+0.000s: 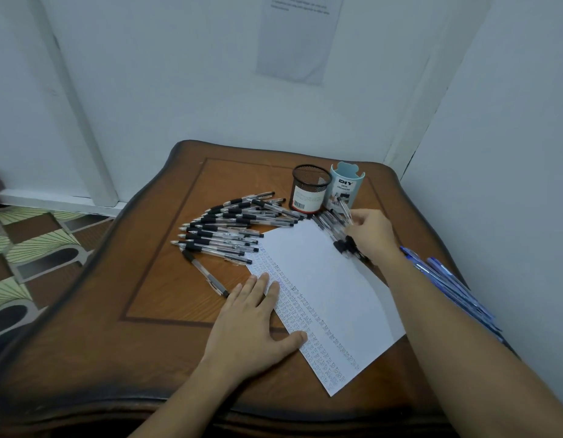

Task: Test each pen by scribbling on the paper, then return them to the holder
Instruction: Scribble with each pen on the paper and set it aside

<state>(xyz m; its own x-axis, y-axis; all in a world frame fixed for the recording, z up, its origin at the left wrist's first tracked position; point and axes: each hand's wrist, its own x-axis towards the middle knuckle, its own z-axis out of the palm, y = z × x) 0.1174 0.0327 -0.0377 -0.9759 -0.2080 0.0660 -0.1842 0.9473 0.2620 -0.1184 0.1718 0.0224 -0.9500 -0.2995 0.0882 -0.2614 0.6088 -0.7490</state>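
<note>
Pinched in the fingertips of the right hand [372, 235], a clear pen [344, 211], held over a small heap of black-grip pens [340, 238] at the far corner of the paper [330, 279], just beside the blue holder [345, 184] and the mesh holder [310, 188]. Left hand [255, 314] spread flat, pressing the sheet's left edge. Likely hazards: snagging neighbouring pens and scattering them, or toppling a light holder with the knuckles. Long axis steep, leaning away toward the blue holder; writing end impossible to tell. Fanned pens [229, 229] at left, blue pens [447, 279] beside the right forearm, all on a wooden table [166, 295].

Home room corner, wooden table [166, 298] — patterned floor [36, 245]
</note>
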